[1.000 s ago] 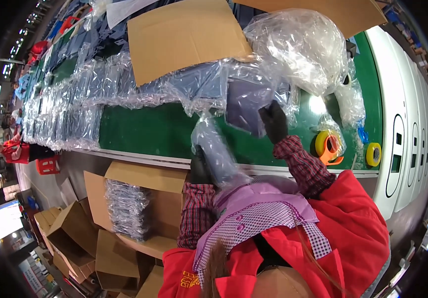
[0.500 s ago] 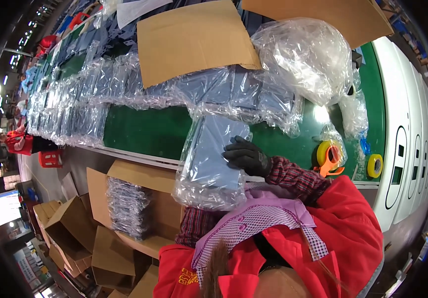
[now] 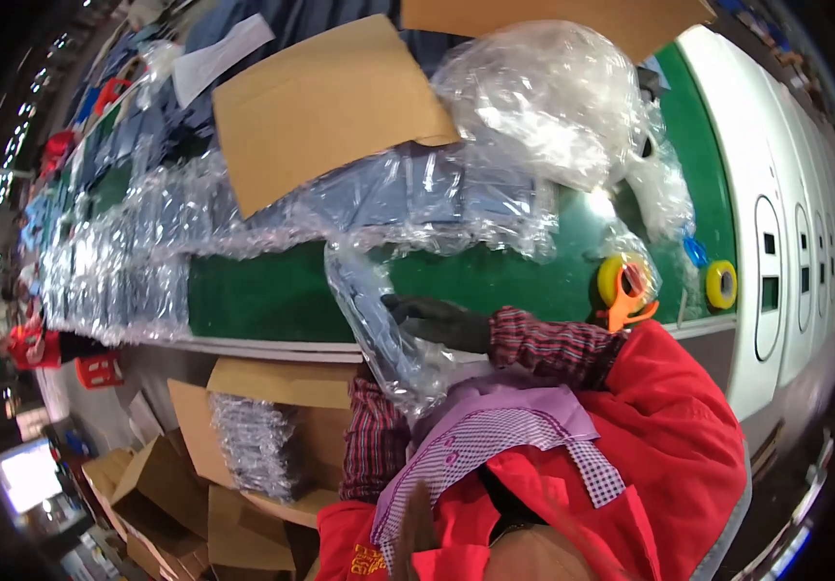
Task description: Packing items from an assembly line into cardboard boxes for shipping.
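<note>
A clear plastic bag with folded blue-grey cloth (image 3: 375, 315) inside stands tilted on its edge at the front of the green table (image 3: 272, 295). My right hand (image 3: 437, 322), in a dark grey glove, lies against the bag's right side with its fingers stretched out towards the upper part. My left forearm, in a plaid sleeve (image 3: 372, 436), reaches up to the bag's lower left side. The bag hides my left hand, so its fingers do not show. Below the table, to the left, an open carton (image 3: 316, 421) holds several bagged packs (image 3: 251, 445) in a stack.
Bagged cloth packs (image 3: 417, 189) line the table beyond, partly under a cardboard sheet (image 3: 330, 107). A heap of clear plastic bags (image 3: 548, 102) lies far right. Nearer are orange-handled scissors (image 3: 627, 308) and yellow tape rolls (image 3: 720, 285). Empty cartons (image 3: 161, 494) crowd the lower left.
The bagged cloth has turned from lying broad side up to standing steeply on edge. My right hand has shifted from its top face to its side. The whole view has swung slightly.
</note>
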`<state>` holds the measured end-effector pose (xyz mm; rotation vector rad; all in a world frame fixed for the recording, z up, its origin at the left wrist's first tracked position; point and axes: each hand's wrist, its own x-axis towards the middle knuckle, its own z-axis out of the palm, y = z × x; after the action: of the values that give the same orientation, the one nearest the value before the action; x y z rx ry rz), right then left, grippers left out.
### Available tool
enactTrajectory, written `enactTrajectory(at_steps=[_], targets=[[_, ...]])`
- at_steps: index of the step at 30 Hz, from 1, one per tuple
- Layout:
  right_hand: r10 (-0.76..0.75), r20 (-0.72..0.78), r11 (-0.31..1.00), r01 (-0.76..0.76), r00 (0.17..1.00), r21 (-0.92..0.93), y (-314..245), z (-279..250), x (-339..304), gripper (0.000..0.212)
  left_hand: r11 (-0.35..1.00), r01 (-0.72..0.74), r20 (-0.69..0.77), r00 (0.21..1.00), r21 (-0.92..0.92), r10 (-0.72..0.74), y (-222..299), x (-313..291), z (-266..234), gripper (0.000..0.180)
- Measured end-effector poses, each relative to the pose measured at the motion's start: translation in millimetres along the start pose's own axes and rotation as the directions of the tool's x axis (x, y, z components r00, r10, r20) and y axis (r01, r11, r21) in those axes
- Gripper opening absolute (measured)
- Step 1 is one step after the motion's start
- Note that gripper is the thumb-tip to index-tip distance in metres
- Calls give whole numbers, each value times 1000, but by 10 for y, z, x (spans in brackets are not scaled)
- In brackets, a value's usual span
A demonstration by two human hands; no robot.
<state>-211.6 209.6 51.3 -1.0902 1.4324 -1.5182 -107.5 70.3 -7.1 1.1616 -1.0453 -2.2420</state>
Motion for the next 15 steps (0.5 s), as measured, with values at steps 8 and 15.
enactTrajectory(at_steps=[8,15], targets=[[-91,-297,838,-88,951,-538,668,325,-196,73,998,45,41,998,39,-46,-261,-165,174,51],[16,-220,726,-163,975,-668,574,-98,-189,51,930,-60,-50,995,363,84,-106,-50,516,51]])
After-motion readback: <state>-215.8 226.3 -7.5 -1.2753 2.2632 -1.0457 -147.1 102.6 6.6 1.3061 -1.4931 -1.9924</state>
